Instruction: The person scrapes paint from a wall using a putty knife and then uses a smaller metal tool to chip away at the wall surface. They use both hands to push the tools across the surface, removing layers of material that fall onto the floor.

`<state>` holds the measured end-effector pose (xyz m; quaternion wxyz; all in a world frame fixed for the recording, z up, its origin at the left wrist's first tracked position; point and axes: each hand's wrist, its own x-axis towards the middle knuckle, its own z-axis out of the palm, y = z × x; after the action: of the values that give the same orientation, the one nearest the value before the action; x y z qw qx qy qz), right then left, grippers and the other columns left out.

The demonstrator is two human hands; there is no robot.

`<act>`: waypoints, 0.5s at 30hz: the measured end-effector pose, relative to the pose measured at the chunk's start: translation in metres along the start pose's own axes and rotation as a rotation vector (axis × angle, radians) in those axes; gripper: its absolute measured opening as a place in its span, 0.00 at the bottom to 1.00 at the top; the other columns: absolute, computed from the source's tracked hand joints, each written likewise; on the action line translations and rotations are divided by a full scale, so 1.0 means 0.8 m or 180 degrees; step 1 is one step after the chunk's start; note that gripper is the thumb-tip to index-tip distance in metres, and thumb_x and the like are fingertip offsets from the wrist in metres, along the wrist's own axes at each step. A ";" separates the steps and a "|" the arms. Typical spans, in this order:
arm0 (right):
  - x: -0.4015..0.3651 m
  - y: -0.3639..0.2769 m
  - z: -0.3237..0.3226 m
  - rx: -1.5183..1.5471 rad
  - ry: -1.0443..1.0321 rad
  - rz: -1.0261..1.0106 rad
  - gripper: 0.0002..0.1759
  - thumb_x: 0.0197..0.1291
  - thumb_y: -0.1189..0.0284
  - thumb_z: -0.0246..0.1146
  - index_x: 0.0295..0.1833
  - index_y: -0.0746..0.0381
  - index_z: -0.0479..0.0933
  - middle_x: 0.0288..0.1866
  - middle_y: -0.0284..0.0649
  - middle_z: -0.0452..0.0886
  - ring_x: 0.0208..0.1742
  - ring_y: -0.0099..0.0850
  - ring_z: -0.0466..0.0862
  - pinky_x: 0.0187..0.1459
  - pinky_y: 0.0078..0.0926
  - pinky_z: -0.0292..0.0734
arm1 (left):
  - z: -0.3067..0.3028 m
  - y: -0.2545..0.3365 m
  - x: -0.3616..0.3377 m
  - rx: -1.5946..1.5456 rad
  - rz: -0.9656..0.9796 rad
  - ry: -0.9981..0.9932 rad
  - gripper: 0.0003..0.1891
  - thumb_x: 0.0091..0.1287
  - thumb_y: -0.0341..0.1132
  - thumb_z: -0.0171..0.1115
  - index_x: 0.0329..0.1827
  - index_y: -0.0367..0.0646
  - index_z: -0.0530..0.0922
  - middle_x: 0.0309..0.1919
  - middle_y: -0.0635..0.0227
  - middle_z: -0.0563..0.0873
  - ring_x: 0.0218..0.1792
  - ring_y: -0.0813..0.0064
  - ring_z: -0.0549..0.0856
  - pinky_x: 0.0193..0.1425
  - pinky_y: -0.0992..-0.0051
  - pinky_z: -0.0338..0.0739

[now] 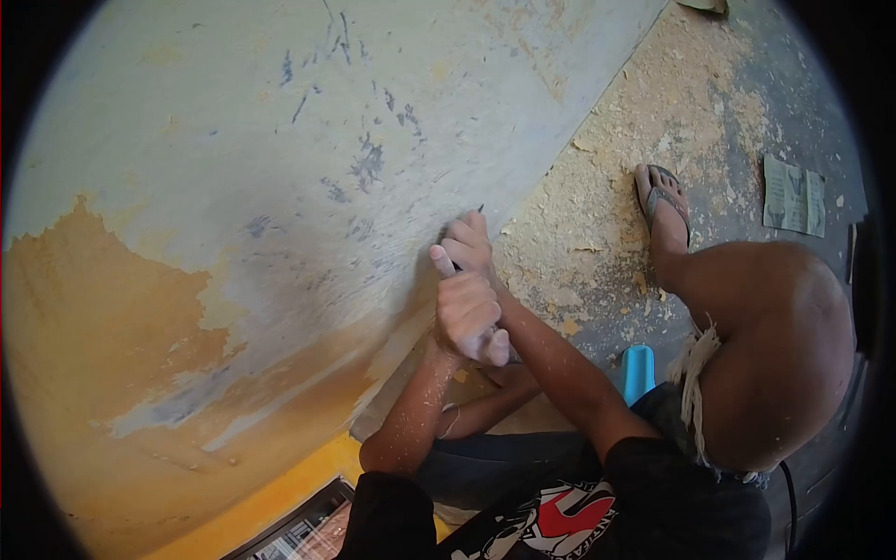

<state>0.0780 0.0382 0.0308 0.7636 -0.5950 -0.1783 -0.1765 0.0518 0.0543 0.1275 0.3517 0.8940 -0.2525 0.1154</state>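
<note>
My left hand [469,315] and my right hand [469,245] are close together against the lower part of a wall [233,121], the right one higher in view. Both are dusted white, with fingers curled closed around a thin dark tool [481,208]. Only its pointed tip shows past the right hand, plus a dark bit between the two; the fists hide its kind. Around them the wall surface is pale and scraped, with dark scratches and an orange-brown patch [112,289] on the left.
Pale flakes [579,215] litter the floor along the wall. My sandalled foot [665,201] and bent knee [784,345] are on the right. A blue object [638,371] lies by my thigh, a printed paper piece [793,196] farther right. A yellow edge [271,504] runs below the wall.
</note>
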 end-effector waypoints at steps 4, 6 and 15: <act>-0.003 0.019 -0.012 -0.0297 -0.0215 0.0367 0.18 0.61 0.70 0.68 0.24 0.59 0.66 0.29 0.39 0.66 0.36 0.41 0.67 0.41 0.41 0.63 | 0.012 -0.007 -0.013 0.0036 0.0073 0.0095 0.21 0.64 0.39 0.56 0.14 0.43 0.63 0.14 0.67 0.67 0.14 0.65 0.69 0.22 0.66 0.62; -0.008 0.006 -0.005 -0.0124 -0.0084 0.0134 0.20 0.60 0.69 0.70 0.23 0.58 0.65 0.28 0.38 0.64 0.34 0.40 0.66 0.39 0.41 0.61 | 0.010 -0.006 -0.019 0.0012 0.0056 0.0047 0.21 0.64 0.38 0.56 0.14 0.43 0.63 0.13 0.67 0.66 0.14 0.66 0.68 0.21 0.66 0.61; 0.017 -0.136 0.036 0.1131 -0.0552 -0.0809 0.11 0.48 0.67 0.66 0.29 0.56 0.69 0.32 0.33 0.71 0.37 0.35 0.75 0.45 0.37 0.71 | -0.112 0.123 -0.035 0.0433 0.0301 0.0165 0.27 0.69 0.45 0.55 0.14 0.39 0.62 0.11 0.68 0.67 0.14 0.69 0.70 0.22 0.68 0.75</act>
<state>0.0356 0.0407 0.1358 0.8098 -0.4369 -0.3450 -0.1853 -0.0272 0.0645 0.2379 0.2906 0.8996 -0.2769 0.1718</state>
